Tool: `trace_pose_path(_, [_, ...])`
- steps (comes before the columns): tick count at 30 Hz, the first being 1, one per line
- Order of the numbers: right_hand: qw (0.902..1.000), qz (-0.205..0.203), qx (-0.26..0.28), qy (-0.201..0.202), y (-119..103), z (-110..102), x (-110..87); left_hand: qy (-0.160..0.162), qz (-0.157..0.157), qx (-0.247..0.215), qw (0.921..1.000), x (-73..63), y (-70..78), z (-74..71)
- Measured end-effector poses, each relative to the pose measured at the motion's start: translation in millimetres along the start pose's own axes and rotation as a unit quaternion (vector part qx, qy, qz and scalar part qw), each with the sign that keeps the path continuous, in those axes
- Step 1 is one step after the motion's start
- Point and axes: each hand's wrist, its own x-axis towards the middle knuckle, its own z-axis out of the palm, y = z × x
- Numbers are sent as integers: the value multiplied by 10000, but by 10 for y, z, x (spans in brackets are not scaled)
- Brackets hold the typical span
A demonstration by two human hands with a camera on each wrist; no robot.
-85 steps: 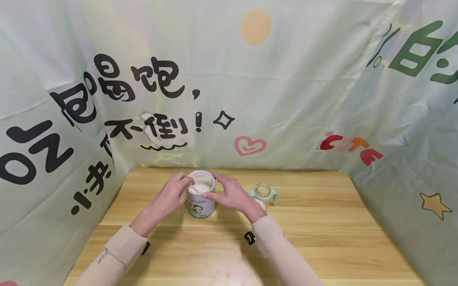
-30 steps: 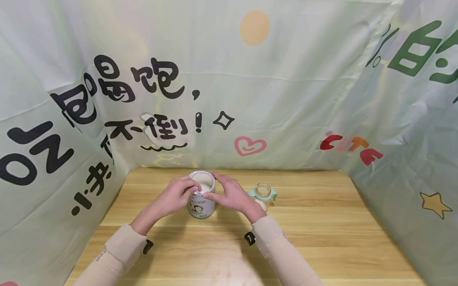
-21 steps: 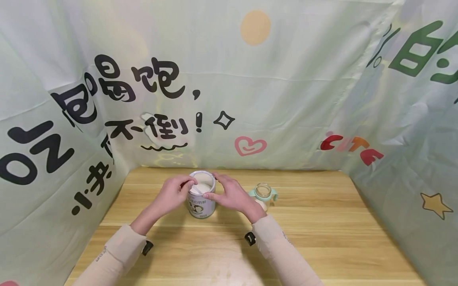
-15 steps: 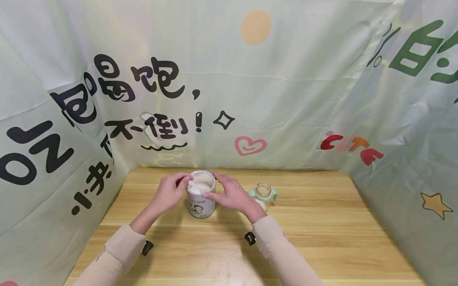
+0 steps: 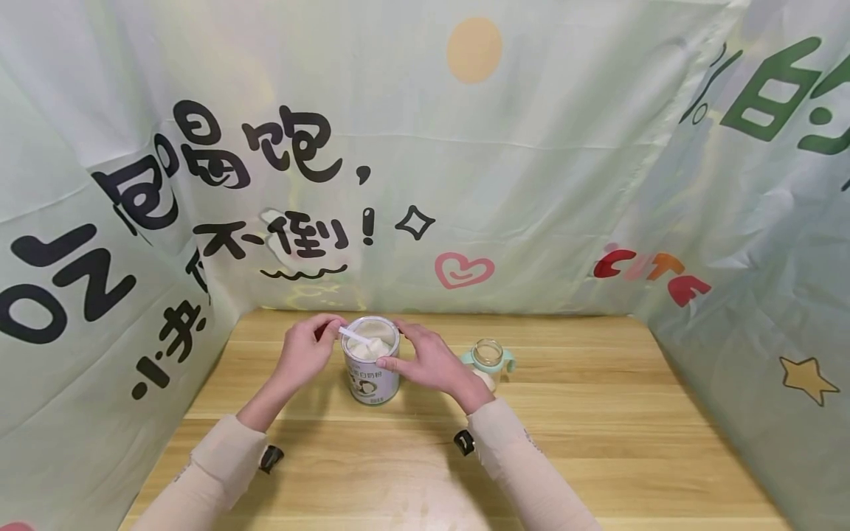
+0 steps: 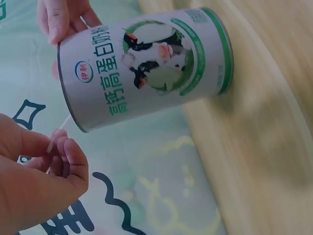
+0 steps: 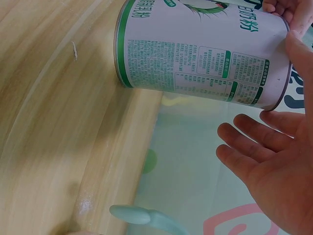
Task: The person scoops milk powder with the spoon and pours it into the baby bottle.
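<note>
Head | L hand point(image 5: 308, 350) pinches wht. scoop point(image 5: 353, 335), fingers curled | R hand point(image 5: 432, 359) holds can point(image 5: 373, 389) @ rim, thumb/fingers apart

Curled left fingers point(image 6: 76, 155), spread right fingers point(image 7: 262, 133).

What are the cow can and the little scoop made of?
The can looks like metal, perhaps card, with a smooth printed coat: grey, metal-like rims edge both ends. The scoop is probably plastic, as its handle looks thin, smooth and whitish.
</note>
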Motion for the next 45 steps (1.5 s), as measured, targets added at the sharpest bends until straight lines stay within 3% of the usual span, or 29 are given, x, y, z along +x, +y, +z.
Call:
trace_pose_path(3, [10000,-21,7,4,3,5,3,77,699,450,9965,-2,-34,28])
trace_pose_path(7, [10000,-45,12,-2,1,5,5,39,1560,1006,9826,-23,-51,69])
trace_pose_path(14, [10000,-71,46,-19,-8,0,12,-462,2178,1448,9641,-54,5,89])
trace_pose_path(22, [10000,-30,17,-65,-9,-3,14,-939,2137,1223,9647,-63,69,91])
trace_pose_path(31, [10000,-28,3,-63,13,16,8,-1373,1568,763,9751,-85,95,105])
trace_pose_path(39, [10000,-21,44,-77,6,12,5,-1345,1617,725,9749,-94,89,104])
trace_pose_path(45, [9999,93,22,-97,4,15,1,-920,1430,702,9829,-120,74,109])
